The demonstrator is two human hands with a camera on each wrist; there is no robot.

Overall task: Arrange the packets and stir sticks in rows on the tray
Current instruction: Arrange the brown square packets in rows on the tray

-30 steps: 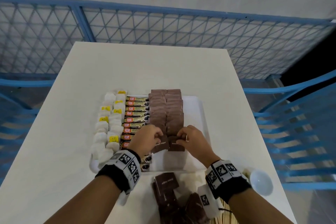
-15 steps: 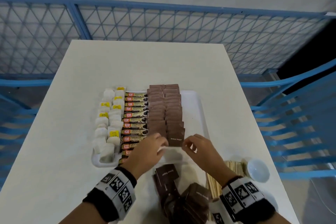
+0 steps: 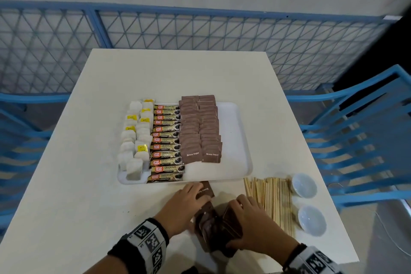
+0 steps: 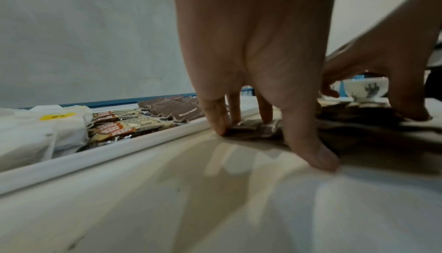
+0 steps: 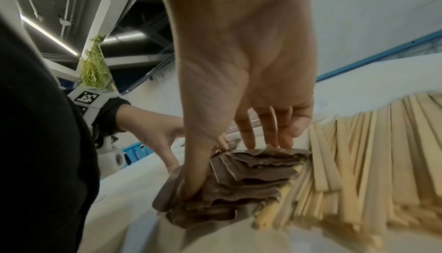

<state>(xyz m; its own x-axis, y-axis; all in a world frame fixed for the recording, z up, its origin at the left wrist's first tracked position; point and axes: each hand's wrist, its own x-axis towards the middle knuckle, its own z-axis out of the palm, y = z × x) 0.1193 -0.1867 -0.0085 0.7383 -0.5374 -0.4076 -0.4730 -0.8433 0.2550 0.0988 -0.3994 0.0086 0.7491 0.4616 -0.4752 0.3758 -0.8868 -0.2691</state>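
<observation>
A white tray (image 3: 235,140) holds rows of white tea bags (image 3: 133,138), coffee granule sticks (image 3: 166,140) and two rows of brown sugar packets (image 3: 200,131). In front of the tray lies a loose pile of brown sugar packets (image 3: 211,227). My right hand (image 3: 238,222) grips that pile, thumb on its near edge and fingers on its far edge (image 5: 227,166). My left hand (image 3: 200,194) rests beside it, its straight fingers (image 4: 217,117) pressing one brown packet (image 3: 208,189) flat on the table. Wooden stir sticks (image 3: 271,200) lie in a heap to the right of the pile.
Two small white bowls (image 3: 304,185) (image 3: 311,220) stand right of the sticks near the table's right edge. The tray's right strip is bare. Blue chairs (image 3: 364,140) flank the white table (image 3: 89,184), and a blue mesh fence (image 3: 200,29) runs behind it.
Both hands have drawn back from the tray to the loose pile at the front. Two brown sugar packets now lie at the near ends of the two rows.
</observation>
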